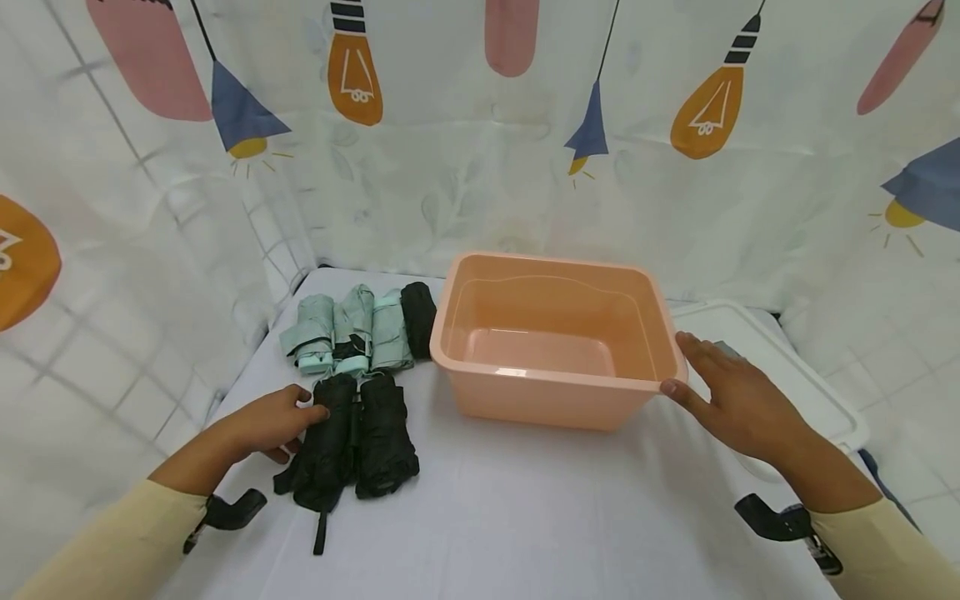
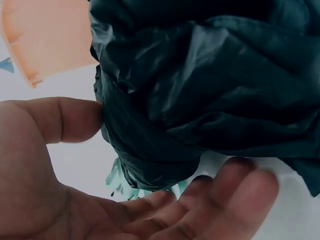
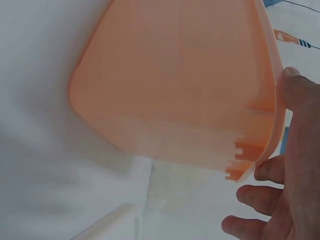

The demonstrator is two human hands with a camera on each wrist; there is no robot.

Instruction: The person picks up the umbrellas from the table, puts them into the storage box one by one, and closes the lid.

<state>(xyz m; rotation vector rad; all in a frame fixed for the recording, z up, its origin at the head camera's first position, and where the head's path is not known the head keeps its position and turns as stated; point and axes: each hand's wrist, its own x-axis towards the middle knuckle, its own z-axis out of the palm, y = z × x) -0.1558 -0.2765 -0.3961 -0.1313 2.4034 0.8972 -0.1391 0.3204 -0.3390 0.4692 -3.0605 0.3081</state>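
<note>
Two black folded umbrellas lie side by side at the left of the white-covered table. My left hand [image 1: 281,421] is at the left black umbrella [image 1: 326,442], its thumb on the top and its fingers loose along the left side. Up close in the left wrist view, the thumb tip touches the dark cloth [image 2: 150,100] and the fingers stay spread beside it. The other black umbrella [image 1: 384,442] lies just right of it. At the right end of a peach plastic tub [image 1: 540,400], my right hand [image 1: 738,400] rests on the rim with thumb and fingers spread.
Behind the black umbrellas sit several light green folded umbrellas [image 1: 352,325] and another black one [image 1: 418,319], beside the tub. A white lid [image 1: 813,400] lies right of the tub, partly under my right hand in view. Printed curtains [image 1: 465,175] enclose the table.
</note>
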